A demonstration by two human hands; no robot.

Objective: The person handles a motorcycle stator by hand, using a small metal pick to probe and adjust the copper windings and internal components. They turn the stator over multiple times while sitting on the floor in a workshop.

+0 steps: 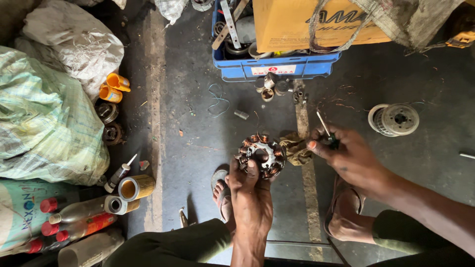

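My left hand [251,190] grips the near edge of a round stator [262,155], a metal ring with several copper-wound coils, and holds it just above the dark floor. My right hand [346,153] is to the right of it, closed around a thin screwdriver [324,126] whose metal shaft points up and away. A dirty yellowish rag [296,147] lies on the floor between the stator and my right hand. My two sandalled feet rest below the hands.
A blue crate [275,64] with metal parts and a cardboard box stands at the top. A round motor part [394,119] lies right. Sacks [44,118], orange caps [114,87], filter cylinders [135,187] and bottles [74,222] crowd the left.
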